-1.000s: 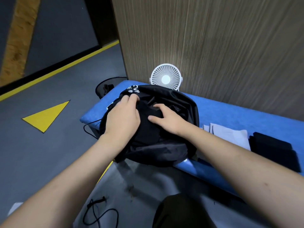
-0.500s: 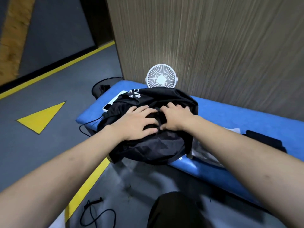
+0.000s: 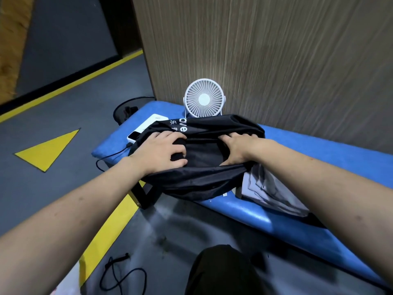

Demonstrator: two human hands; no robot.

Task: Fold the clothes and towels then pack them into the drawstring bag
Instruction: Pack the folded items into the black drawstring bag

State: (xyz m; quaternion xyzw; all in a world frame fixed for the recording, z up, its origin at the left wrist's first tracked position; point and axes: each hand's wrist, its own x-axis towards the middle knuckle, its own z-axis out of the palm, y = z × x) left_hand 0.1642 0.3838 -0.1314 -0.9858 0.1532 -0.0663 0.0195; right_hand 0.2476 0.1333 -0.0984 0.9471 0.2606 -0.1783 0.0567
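Change: both hands, flat together on the black nylon drawstring bag [image 3: 197,182] half a second ago, are now spreading its mouth apart.
Left hand [image 3: 161,153]: fingers curling round a dark folded garment [image 3: 180,149] at the opening.
Right hand [image 3: 238,147]: fingers hooking the far rim.
Meaning: packing is likely continuing; a grey folded cloth [image 3: 270,188] is lying just beside the bag.
Surface: bag is resting on the blue padded bench [image 3: 319,154].
Room: white round desk fan [image 3: 203,99], wood-grain wall panel [image 3: 276,50], grey floor with yellow markings [image 3: 47,150].

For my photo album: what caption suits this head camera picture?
Both hands, left and right, push dark clothing into a black drawstring bag on a blue bench.
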